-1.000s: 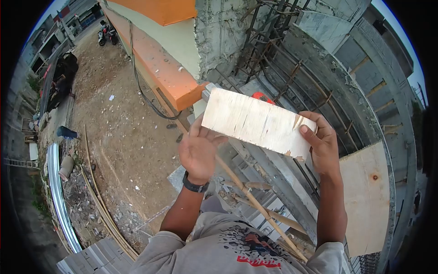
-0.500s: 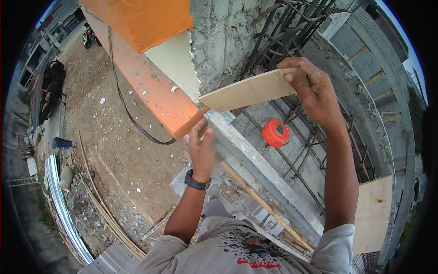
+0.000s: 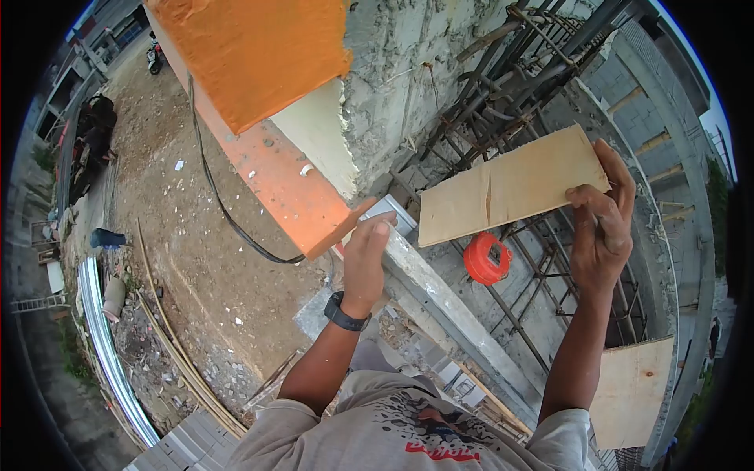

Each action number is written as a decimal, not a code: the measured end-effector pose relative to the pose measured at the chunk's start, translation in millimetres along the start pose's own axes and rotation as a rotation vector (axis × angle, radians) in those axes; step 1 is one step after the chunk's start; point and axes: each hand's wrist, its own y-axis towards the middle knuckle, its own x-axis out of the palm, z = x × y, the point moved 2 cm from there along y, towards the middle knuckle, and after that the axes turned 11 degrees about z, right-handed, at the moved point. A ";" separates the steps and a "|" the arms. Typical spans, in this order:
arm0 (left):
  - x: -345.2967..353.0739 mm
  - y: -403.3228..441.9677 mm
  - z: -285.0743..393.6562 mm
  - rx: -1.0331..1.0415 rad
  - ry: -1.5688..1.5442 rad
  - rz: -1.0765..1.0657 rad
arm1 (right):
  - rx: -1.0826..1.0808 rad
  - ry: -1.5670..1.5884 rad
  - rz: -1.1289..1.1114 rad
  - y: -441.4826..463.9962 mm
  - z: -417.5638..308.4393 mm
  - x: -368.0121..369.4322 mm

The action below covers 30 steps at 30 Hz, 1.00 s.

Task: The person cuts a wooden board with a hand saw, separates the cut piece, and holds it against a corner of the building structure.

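My right hand (image 3: 601, 235) grips the right end of a short rectangular piece of plywood (image 3: 503, 184), fingers behind its edge and thumb side toward me. The board is raised and tilted, its left end apart from the rough concrete column (image 3: 385, 118). My left hand (image 3: 364, 263), with a dark watch at the wrist, is closed at the end of the orange ledge (image 3: 306, 216), beside a narrow concrete beam (image 3: 452, 294). What its fingers hold, if anything, is hidden. A silver-grey object (image 3: 400, 213) shows just beyond those fingers. Below the board is a round red case (image 3: 487, 259).
Steel rebar (image 3: 522, 102) juts out beside the column. A second plywood sheet (image 3: 636, 392) is at lower right. Black cable (image 3: 216, 196) hangs along the ledge. Far below lie dirt ground (image 3: 212, 290), bamboo poles (image 3: 181, 357) and shiny metal lengths (image 3: 110, 345).
My right hand has drawn the plywood right and down, away from the column corner, and turned its face more toward me. My left hand has shifted slightly right at the ledge end.
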 end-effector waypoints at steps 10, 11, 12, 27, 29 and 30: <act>11.6 3.6 -0.7 -0.036 -0.016 -0.021 | 0.154 -0.010 0.084 -17.1 9.7 20.0; 12.6 3.4 -0.9 -0.029 -0.028 -0.021 | 0.176 0.042 0.083 -17.7 9.1 25.0; 12.7 2.8 -1.2 -0.021 -0.038 -0.016 | 0.198 0.097 0.080 -18.1 8.6 30.6; -0.3 -1.2 -22.2 -0.132 -0.361 0.331 | 0.779 0.411 0.031 -35.9 7.9 111.2; -1.3 -1.6 -25.9 -0.181 -0.396 0.370 | 0.856 0.467 0.023 -40.5 20.2 115.3; -2.5 -2.5 -30.2 -0.212 -0.373 0.376 | 0.894 0.494 0.020 -41.0 22.6 116.9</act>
